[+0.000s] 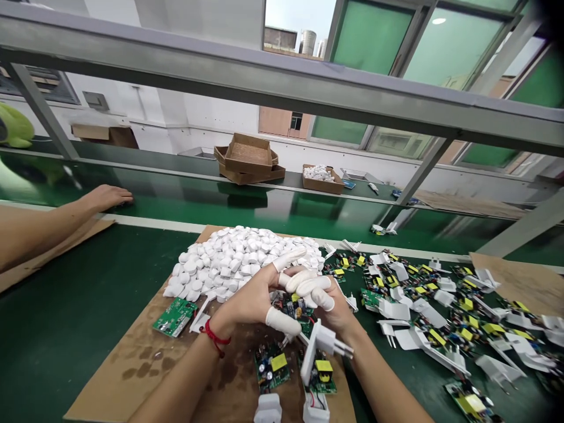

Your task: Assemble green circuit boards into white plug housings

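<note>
Both hands meeting over a small circuit board [294,306] — left hand [253,299] and right hand [337,311] closing on it together, fingertips in white finger cots [308,285], the grip narrow and pinching the board's edges w/ a white plug housing [324,343], prongs pointing right, sitting just below the right palm. The board is being held just above the cardboard sheet [132,358] at centre of the bench [66,311]. Whether the housing is actually gripped or only resting against the hand — can't tell.

To do this well, I'd judge: keeping the cots on the board's edges, not on the components, and lining board and housing up square before pressing.

Around it: two more boards w/ yellow parts [273,367] lying right under the wrists, close enough to get knocked. A heap of white caps [238,258] touching the far side of the hands. A lone green board [175,317] to the left. A wide scatter of boards & housings [440,317] to the right. Another person's arm [53,220] is resting at far left, well apart. Cardboard trays [249,155] are sitting beyond the conveyor belt.
</note>
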Motion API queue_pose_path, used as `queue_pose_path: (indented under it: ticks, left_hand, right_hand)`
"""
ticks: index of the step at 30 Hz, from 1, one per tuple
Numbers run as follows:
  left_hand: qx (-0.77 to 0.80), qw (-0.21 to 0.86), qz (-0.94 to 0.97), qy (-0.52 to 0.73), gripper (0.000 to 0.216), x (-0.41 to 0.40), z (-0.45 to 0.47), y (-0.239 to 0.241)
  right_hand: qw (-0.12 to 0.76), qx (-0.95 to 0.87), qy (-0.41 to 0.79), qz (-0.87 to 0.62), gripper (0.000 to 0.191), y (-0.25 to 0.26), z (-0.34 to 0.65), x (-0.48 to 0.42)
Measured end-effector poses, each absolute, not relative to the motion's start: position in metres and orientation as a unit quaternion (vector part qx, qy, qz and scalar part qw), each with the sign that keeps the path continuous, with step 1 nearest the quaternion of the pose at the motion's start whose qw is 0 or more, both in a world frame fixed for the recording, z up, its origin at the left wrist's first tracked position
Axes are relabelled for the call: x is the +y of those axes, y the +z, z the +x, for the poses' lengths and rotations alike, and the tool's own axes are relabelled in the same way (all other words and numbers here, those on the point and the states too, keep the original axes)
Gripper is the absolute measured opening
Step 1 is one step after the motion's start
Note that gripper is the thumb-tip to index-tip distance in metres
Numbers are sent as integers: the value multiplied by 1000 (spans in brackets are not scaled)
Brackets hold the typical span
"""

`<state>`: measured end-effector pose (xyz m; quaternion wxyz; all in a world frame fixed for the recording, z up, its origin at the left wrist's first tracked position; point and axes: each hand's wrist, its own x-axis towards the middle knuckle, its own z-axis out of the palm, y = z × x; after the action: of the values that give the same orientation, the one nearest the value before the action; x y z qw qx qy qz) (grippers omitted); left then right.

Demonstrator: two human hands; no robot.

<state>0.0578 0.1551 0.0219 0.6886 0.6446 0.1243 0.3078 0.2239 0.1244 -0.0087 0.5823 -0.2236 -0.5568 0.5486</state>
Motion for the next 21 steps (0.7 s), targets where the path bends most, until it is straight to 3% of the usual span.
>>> queue_pose_path:
  ticks: [5, 13, 21]
  left_hand:
    - [80, 742, 587, 314, 131, 155, 59, 17]
    - [109, 733, 601, 299, 133, 151, 58, 25]
    - [129, 704, 637, 287, 130, 152, 58, 21]
  right_hand:
    - [571, -558, 560, -220, 39, -11, 224, 121]
    - [550, -568, 580, -196, 18, -9, 227, 118]
    - [536, -561, 591, -220, 34, -15, 230, 121]
